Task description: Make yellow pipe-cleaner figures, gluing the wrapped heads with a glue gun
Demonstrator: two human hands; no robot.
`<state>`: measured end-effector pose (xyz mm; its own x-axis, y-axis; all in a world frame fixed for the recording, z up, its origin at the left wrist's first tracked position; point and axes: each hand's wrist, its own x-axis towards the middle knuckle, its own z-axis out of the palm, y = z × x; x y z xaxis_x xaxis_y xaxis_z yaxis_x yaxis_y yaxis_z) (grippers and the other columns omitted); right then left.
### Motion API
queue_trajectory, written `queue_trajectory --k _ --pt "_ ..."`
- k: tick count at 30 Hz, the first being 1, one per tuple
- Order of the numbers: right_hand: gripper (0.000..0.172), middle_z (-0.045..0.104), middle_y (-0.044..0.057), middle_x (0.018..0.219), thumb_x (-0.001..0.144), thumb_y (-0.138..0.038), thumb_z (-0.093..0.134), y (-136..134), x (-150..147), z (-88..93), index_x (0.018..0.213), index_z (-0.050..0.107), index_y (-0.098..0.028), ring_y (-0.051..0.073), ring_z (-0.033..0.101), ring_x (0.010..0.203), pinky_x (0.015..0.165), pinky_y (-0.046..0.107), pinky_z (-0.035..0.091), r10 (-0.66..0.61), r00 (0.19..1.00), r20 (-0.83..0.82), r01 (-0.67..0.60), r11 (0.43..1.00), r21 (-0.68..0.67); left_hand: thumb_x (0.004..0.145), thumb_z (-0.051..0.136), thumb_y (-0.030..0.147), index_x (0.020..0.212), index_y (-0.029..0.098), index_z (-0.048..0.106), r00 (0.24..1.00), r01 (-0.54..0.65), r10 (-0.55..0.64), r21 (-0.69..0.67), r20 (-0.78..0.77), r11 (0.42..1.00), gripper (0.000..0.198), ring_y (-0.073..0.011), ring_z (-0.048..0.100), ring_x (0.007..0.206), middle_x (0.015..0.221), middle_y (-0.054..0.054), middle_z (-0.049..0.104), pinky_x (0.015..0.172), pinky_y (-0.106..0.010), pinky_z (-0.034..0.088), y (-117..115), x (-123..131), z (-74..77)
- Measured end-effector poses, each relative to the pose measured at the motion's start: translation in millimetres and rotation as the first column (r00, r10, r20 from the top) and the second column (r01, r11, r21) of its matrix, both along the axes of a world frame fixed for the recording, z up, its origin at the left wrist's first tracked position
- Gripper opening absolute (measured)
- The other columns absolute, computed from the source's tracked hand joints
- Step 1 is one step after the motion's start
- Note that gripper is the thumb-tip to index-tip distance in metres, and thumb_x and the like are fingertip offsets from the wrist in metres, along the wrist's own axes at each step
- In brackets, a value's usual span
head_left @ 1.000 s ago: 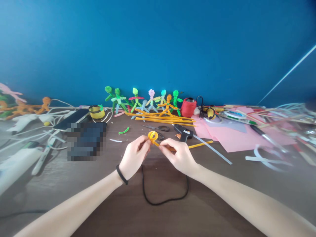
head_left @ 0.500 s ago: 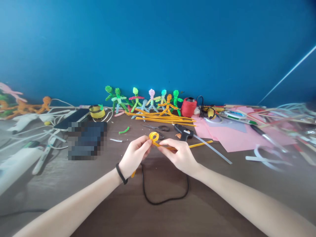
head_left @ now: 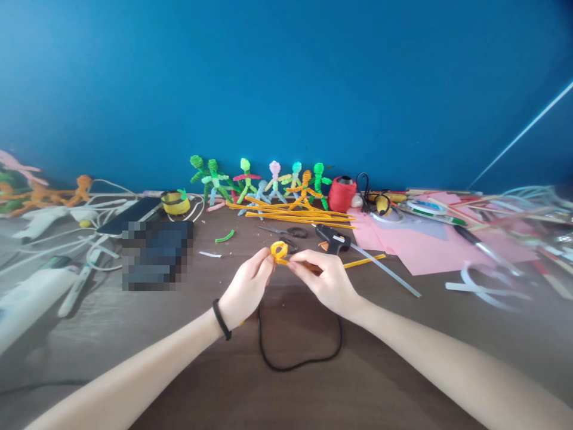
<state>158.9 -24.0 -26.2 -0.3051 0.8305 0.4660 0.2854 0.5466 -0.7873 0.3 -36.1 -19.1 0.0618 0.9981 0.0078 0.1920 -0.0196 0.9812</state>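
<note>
A yellow-orange pipe cleaner (head_left: pixel 279 251), curled into a small round loop, is held above the table between both hands. My left hand (head_left: pixel 249 283) pinches the loop's left side between thumb and fingers; a black band circles that wrist. My right hand (head_left: pixel 326 280) is closed in a pinch on the strand that leads off the loop to the right. Just beyond the hands lie scissors (head_left: pixel 293 232) and a black glue gun (head_left: pixel 333 239) with a clear glue stick in it. Another orange pipe cleaner (head_left: pixel 367 260) shows to the right of my right hand.
Several pipe-cleaner figures (head_left: pixel 245 179) lean along the blue wall behind a pile of orange pipe cleaners (head_left: pixel 286 212). A red spool (head_left: pixel 342 196) and pink paper sheets (head_left: pixel 430 254) are at right. Phones (head_left: pixel 129 216) and white cables lie left; a black cord (head_left: pixel 298 365) loops in front.
My left hand has shifted and turned slightly around the loop. The pipe cleaner end below my left wrist is now mostly hidden. My right hand has barely moved.
</note>
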Motion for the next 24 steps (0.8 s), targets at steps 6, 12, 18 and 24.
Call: queue_trajectory --k 6,12,18,24 --pt "0.018 0.066 0.003 0.076 0.081 -0.03 0.052 0.4 -0.2 0.0 0.082 0.065 -0.017 0.013 0.059 0.064 0.059 0.022 0.047 0.056 0.998 -0.019 -0.056 0.998 -0.035 0.078 0.041 0.031 0.065 0.019 0.036 0.982 0.088 -0.063 -0.138 0.178 0.987 0.019 -0.0035 0.017 0.039 0.052 0.009 0.023 0.035 -0.016 0.013 -2.9 3.7 7.5" --pt "0.018 0.066 0.004 0.079 0.082 -0.029 0.051 4.1 1.4 -1.3 0.087 0.063 -0.016 0.014 0.061 0.067 0.06 0.024 0.048 0.103 0.992 -0.073 -0.11 0.989 -0.1 0.079 0.039 0.027 0.061 0.019 0.031 0.907 0.254 -0.131 -0.273 0.401 0.928 0.021 -0.0021 0.016 0.036 0.05 0.009 0.022 0.034 -0.016 0.013 -4.3 5.0 17.3" --pt "0.015 0.057 -0.001 0.06 0.081 -0.03 0.051 6.3 1.8 -5.5 0.084 0.059 -0.016 0.009 0.051 0.05 0.05 0.022 0.043 0.094 0.991 -0.099 -0.11 0.98 -0.165 0.079 0.034 0.02 0.058 0.018 0.031 0.787 0.411 -0.147 -0.331 0.599 0.85 0.021 -0.0028 0.011 0.037 0.049 0.009 0.021 0.033 -0.016 0.013 -4.1 4.3 22.5" --pt "0.013 0.055 -0.002 0.06 0.081 -0.026 0.05 5.8 2.2 -1.9 0.087 0.057 -0.017 0.01 0.049 0.055 0.054 0.022 0.041 0.108 0.99 -0.09 -0.122 0.979 -0.165 0.078 0.033 0.017 0.058 0.017 0.032 0.732 0.448 -0.108 -0.357 0.673 0.82 0.021 -0.0031 0.01 0.037 0.049 0.009 0.019 0.033 -0.015 0.014 -4.0 2.8 25.9"
